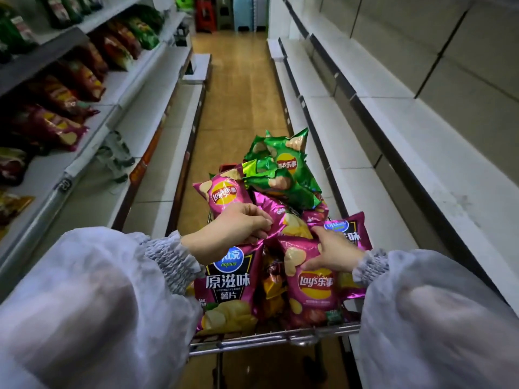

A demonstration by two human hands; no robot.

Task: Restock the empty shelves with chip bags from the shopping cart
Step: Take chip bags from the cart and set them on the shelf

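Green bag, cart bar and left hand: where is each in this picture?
Green bag (286, 164), head view, on its logo.
Cart bar (269, 336), head view, on the near metal rail.
Left hand (238, 224), head view, on its back; it grips a pink bag (266, 204).

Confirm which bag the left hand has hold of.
The shiny magenta bag lying mid-heap in the cart: the left hand pinches its edge. The right hand holds a separate pink Lay's bag nearer the handle.
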